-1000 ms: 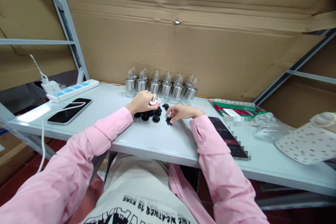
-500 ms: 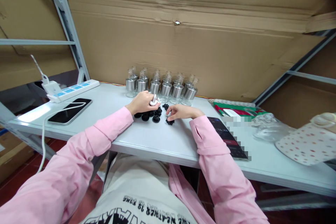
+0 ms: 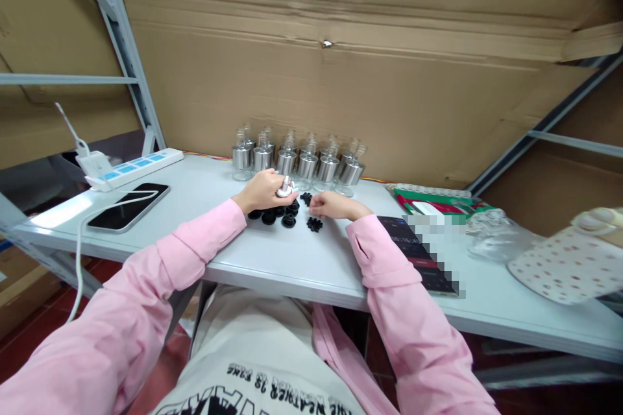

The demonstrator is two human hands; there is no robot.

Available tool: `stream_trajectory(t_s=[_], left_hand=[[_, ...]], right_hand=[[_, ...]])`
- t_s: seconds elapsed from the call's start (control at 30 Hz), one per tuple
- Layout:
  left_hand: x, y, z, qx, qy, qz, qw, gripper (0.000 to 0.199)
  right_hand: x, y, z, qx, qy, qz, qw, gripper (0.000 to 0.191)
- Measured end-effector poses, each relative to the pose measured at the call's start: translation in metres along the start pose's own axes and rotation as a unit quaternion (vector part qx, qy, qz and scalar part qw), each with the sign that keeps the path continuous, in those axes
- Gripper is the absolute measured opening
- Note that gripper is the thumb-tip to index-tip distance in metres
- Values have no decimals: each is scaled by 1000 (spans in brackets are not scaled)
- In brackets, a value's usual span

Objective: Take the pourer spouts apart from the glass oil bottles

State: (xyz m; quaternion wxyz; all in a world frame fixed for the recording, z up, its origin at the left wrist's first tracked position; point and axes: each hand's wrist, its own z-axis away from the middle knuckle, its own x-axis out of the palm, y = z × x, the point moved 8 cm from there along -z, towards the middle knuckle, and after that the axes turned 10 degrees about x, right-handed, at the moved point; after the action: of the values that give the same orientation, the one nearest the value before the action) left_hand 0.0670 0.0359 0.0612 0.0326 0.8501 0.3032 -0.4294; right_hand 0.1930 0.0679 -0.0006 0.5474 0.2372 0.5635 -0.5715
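Note:
My left hand (image 3: 264,191) is closed round a white and clear nozzle piece (image 3: 286,187), held above several black round caps (image 3: 289,220) on the table. To the right, my right hand (image 3: 331,205) has its fingers pinched together; whatever they hold, if anything, is too small to make out. Just below those fingers lies a small cluster of black parts (image 3: 315,224), and another cluster (image 3: 306,198) sits beside the fingertips. Behind both hands stand several glass bottles with silver metal bands (image 3: 307,163), grouped in rows.
On the left of the table (image 3: 292,275) are a black phone (image 3: 129,207) with a white cable and a power strip (image 3: 136,168). A second phone (image 3: 418,253), a green packet (image 3: 452,202) and a dotted item (image 3: 569,266) lie right. Cardboard (image 3: 341,91) stands behind.
My right hand has lifted slightly away from the lower black cluster, and its fingers have closed together. My left hand has stayed nearly still with the nozzle piece.

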Motion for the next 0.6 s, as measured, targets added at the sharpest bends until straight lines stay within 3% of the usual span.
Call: stream_trajectory(t_s=[0.13,0.6], left_hand=[[2,0,0,2,-5,8,1000,36],[-2,3,-1,5,-8,9,1000,36]], right_hand=[[4,3,-1,10,-23,3,1000,8],[-7,16,5,34,-17,1,999,7]])
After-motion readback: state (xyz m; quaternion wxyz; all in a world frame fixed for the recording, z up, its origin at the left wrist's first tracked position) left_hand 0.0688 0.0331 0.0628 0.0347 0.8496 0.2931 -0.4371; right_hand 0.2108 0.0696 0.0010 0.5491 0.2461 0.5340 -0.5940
